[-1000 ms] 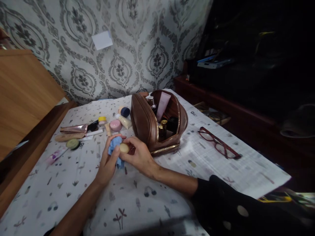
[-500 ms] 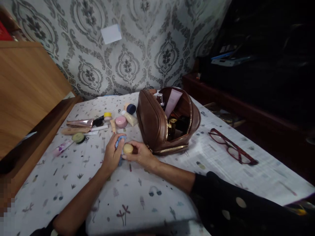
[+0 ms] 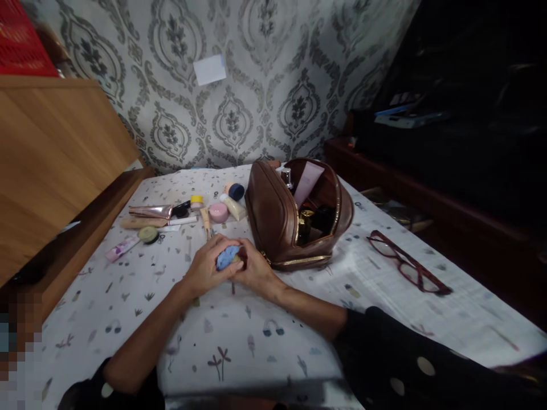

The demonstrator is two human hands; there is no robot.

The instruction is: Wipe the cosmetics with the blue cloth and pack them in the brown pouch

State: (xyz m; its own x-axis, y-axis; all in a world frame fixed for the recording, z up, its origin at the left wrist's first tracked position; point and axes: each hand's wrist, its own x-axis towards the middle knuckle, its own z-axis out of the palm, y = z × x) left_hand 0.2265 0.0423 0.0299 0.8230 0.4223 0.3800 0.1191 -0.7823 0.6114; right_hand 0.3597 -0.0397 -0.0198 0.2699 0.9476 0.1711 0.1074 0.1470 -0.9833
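My left hand (image 3: 204, 267) is closed on a crumpled blue cloth (image 3: 227, 258) and presses it against a small round jar (image 3: 238, 259). Fingers of my right hand (image 3: 258, 274) grip that jar from the other side; the cloth and fingers hide most of it. Just right of both hands stands an open brown zip-up makeup bag (image 3: 270, 208), with a pale pink tube (image 3: 308, 183) and gold-capped bottles in it. Beyond my left hand lie a pink round jar (image 3: 219, 213), a cream tube (image 3: 234, 208) and a slim beige tube (image 3: 205, 217).
Farther left are a rose-gold pouch (image 3: 151, 212), a green-lidded jar (image 3: 148, 234), a purple-and-white tube (image 3: 122, 249) and a yellow-lidded jar (image 3: 196, 201). Red-framed glasses (image 3: 405, 263) rest on the printed sheet at right. A wooden panel (image 3: 64, 136) borders the left side.
My left hand has brought the blue cloth onto the jar, covering its yellowish lid, which showed plainly before. Both hands now meet around it. The whole view has shifted slightly.
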